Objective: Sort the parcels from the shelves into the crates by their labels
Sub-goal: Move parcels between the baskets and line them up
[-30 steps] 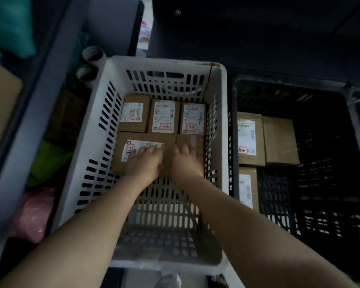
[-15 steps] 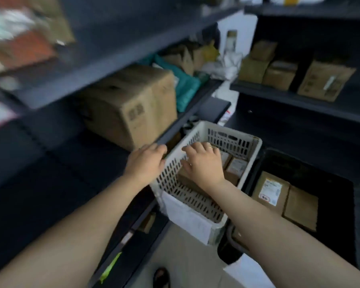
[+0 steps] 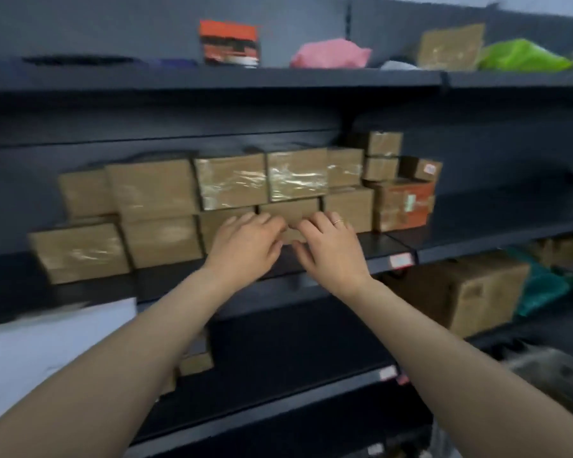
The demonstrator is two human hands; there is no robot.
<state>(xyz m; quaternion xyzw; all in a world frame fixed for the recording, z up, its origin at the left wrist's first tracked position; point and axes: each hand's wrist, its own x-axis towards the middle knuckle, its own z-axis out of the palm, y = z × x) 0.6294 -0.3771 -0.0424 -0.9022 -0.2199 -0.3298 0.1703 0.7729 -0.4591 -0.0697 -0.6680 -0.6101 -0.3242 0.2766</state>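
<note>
Left hand [image 3: 245,246] and right hand [image 3: 331,251], fingers loosely spread, touch a bottom-row parcel [image 3: 290,211]; bare shelf [image 3: 382,244] just right

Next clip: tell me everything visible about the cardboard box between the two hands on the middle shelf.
The cardboard box is plain brown, with no label showing on its front face. It sits upright in the bottom row on the middle shelf, flanked by similar boxes, with a tape-wrapped box stacked on it. The left hand and right hand cover its lower corners; blur hides any grip.
</note>
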